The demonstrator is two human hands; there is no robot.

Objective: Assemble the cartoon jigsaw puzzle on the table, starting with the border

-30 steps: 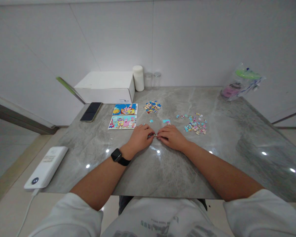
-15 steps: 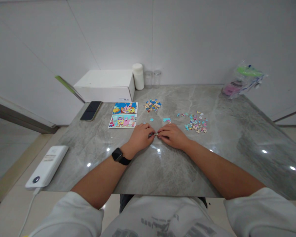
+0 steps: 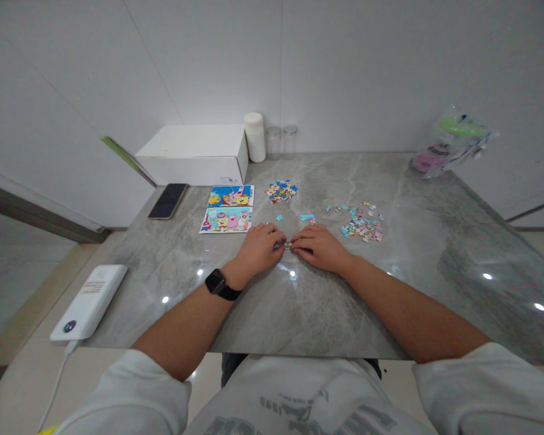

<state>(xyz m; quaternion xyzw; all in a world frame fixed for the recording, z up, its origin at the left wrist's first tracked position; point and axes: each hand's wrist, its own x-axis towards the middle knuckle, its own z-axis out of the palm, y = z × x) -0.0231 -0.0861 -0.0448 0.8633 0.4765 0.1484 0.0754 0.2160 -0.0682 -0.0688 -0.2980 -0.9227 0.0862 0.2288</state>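
Observation:
My left hand and my right hand meet at the middle of the table, fingertips closed on small puzzle pieces between them. Fingers cover most of these pieces, so their picture is hard to make out. Just beyond my right hand lies a small joined light-blue section of puzzle. A single blue piece rests to its left. Loose pieces form a pile on the right and another pile farther back. Two cartoon picture cards lie beyond my left hand.
A white box, a white bottle and two clear jars stand against the wall. At left are a phone and a white power bank with a cable. A plastic bag sits at the back right.
Both hands stay together on the pieces, with hardly any finger movement visible. The whole view has shifted slightly.

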